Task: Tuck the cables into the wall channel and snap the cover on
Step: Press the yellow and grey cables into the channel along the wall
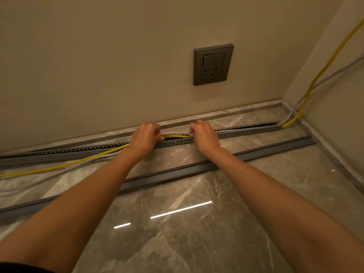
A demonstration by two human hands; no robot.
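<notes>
Cables (175, 135) between left hand (145, 138), right hand (204, 135).

Both bare forearms reach up from the lower corners of the frame and converge toward its middle, palms turned down. The left hand (144, 137) sits just left of centre with its fingers curled under and its knuckles uppermost. The right hand (204, 134) sits just right of centre in the same curled pose, near the left hand but apart from it, fingertips hidden.
</notes>
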